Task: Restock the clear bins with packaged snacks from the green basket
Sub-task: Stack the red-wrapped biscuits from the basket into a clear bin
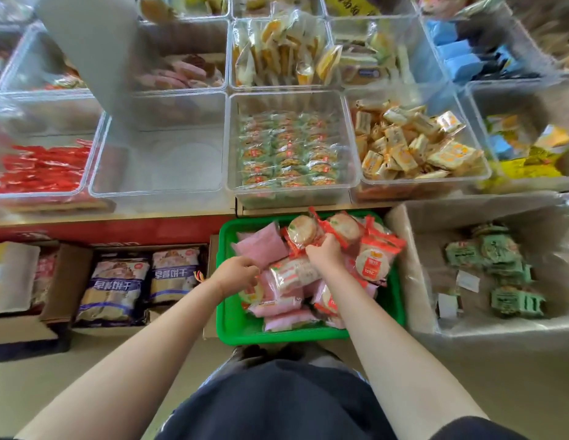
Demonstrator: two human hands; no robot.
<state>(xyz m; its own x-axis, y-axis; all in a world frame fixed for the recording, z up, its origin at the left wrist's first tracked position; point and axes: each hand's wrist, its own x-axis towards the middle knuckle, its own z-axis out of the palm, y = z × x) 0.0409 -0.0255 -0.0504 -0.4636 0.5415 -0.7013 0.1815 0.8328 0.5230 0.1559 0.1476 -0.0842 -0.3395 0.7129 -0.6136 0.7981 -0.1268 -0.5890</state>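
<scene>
A green basket (241, 328) stands on the floor below the shelf, heaped with pink packets (260, 246) and red-edged rice cracker packets (373, 265). My right hand (326, 252) grips a bunch of red-edged cracker packets (303, 231) at the basket's far side. My left hand (237, 274) has its fingers curled on a packet (254, 292) at the basket's left. Right above the basket, a clear bin (291, 195) holds rows of green and red cracker packets. The clear bin (159, 192) to its left holds nothing.
Other clear bins hold red packets (41, 169), yellow packets (413, 144) and blue packets (457, 55). A plastic-lined box (486, 325) with green packets stands right of the basket. Cardboard boxes with purple bags (114, 290) stand to the left. A grey post (89, 49) rises at the upper left.
</scene>
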